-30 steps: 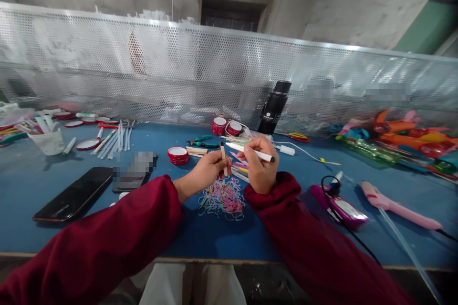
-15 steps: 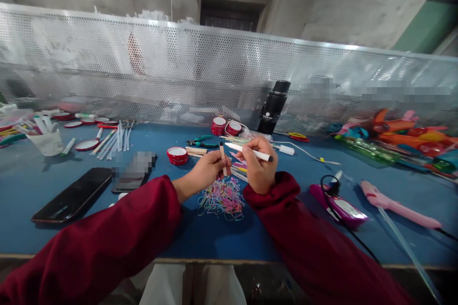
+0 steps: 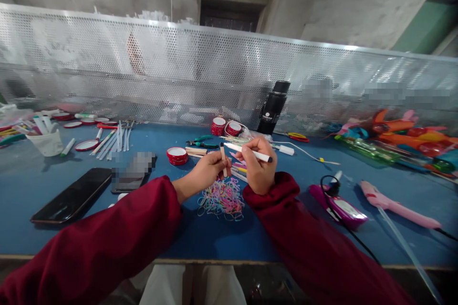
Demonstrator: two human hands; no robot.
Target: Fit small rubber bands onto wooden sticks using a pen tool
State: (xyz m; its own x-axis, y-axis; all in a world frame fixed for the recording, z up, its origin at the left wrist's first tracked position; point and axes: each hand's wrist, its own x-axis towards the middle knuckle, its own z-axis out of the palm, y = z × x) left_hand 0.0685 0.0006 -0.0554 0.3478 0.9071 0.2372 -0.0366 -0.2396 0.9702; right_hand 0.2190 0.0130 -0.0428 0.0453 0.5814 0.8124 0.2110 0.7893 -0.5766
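Note:
Between the thumb and fingers of my left hand (image 3: 209, 169) a flat wooden stick (image 3: 223, 161) stands nearly upright, its top end black. My right hand (image 3: 260, 164) is closed around a white marker (image 3: 238, 147) with a black rear end, held like a pen. The marker's tip points left, at the stick's dark top; whether they touch I cannot tell. Just below both hands lies a heap of colourful small rubber bands (image 3: 222, 200). Behind my left hand are more wooden sticks (image 3: 196, 151) and a stack of red-rimmed round lids (image 3: 177, 155).
Two phones (image 3: 73, 195) lie left on the blue table (image 3: 222, 243). Farther left stands a white cup of markers (image 3: 46, 143). At the back are pliers (image 3: 203, 142) and a black bottle (image 3: 275, 107). On the right lie a purple power strip (image 3: 339, 205) and a pink glue gun (image 3: 397, 205).
The marker tip has shifted slightly left toward the top of the stick. Both hands otherwise stay nearly in place.

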